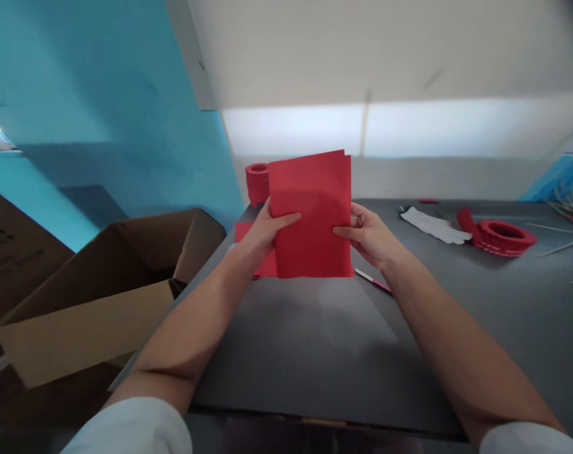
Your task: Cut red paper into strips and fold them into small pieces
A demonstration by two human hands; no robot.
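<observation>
A stack of red paper sheets (312, 214) stands upright on the dark grey table (305, 340), its lower edge resting on the surface. My left hand (266, 230) grips its left edge, thumb across the front. My right hand (372, 236) grips the right edge. More red sheets (244, 234) lie flat behind my left hand. A pink and white pen (374, 280) lies on the table under my right wrist.
A stack of red rings (257, 182) stands at the table's back left. A white glove (435, 225), red tape rolls (502, 238) and thin sticks (563, 246) lie at the right. An open cardboard box (101, 296) sits left of the table by a blue wall.
</observation>
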